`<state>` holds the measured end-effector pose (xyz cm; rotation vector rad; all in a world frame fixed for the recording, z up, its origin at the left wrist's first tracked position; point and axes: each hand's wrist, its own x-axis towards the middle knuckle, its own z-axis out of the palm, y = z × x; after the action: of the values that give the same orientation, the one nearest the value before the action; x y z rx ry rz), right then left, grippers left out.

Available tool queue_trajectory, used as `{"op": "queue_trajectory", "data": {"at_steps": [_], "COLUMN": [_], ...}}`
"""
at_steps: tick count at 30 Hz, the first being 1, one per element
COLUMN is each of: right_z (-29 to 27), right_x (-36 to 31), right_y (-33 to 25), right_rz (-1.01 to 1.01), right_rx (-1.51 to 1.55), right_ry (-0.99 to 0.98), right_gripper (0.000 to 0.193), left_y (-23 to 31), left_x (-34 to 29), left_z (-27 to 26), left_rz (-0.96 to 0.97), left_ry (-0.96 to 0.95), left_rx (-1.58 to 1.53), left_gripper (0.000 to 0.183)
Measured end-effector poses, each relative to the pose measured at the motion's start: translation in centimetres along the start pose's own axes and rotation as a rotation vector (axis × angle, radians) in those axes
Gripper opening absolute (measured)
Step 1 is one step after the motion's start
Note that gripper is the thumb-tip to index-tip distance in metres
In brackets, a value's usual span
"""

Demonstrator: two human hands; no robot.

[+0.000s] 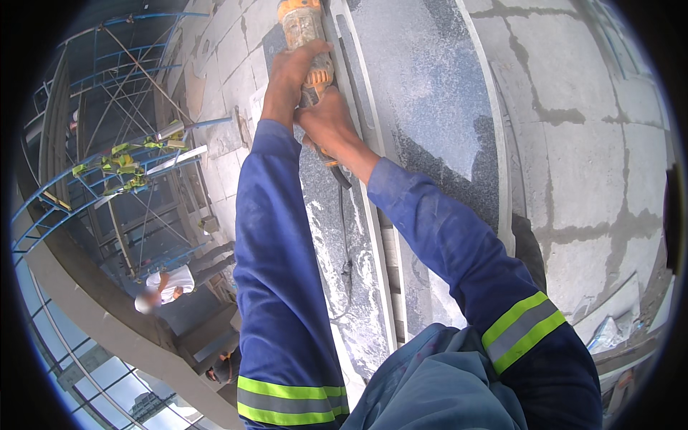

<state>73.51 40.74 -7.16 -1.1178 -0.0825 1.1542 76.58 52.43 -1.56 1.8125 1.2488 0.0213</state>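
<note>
Firstly, at the far left, a blue scaffold [215, 121] is standing beside the work area, its crossed poles presumably bracing the frame. Lower down, a co-worker [175, 285] in a white shirt is standing well apart from the slabs. At top centre, the left hand [287, 79] is closing around the middle of the orange-and-grey power tool [302, 29], apparently steadying its weight. The right hand [333, 122] is gripping the rear portion, probably controlling its direction. The tool is pointing away from the body, roughly in line with the narrow slab [369, 272]. The cord [343, 222] is trailing back over that slab, thus running away from the front end. To the right, a wide slab [430, 79] is lying alongside.

On the left, yellow-green pieces [125, 163] on the scaffold are appearing too small to identify. The upper edge of the view is cutting off the tool's front end, leaving any contact impossible to tell. The fingers are covering much of the handle and any switch. Further right, the right sleeve [430, 204] is hiding part of the wide slab.
</note>
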Motion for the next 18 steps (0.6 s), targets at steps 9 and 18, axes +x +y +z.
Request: {"op": "queue_trajectory", "data": {"at_steps": [9,18], "right_z": [-0.2,0.4], "right_x": [-1.2,-2.3], "right_y": [-0.3,-0.3], "right_rz": [-0.018,-0.046], "right_rx": [0.043,0.084], "right_ry": [-0.006,0.075], "right_gripper": [0.062,0.028], "left_y": [0.6,0.5], "left_x": [-0.9,-1.4], "left_z": [0.0,-0.1], "left_rz": [0.003,-0.014], "left_ry": [-0.025,-0.013], "left_rx": [0.034,0.034], "left_gripper": [0.072,0.071]}}
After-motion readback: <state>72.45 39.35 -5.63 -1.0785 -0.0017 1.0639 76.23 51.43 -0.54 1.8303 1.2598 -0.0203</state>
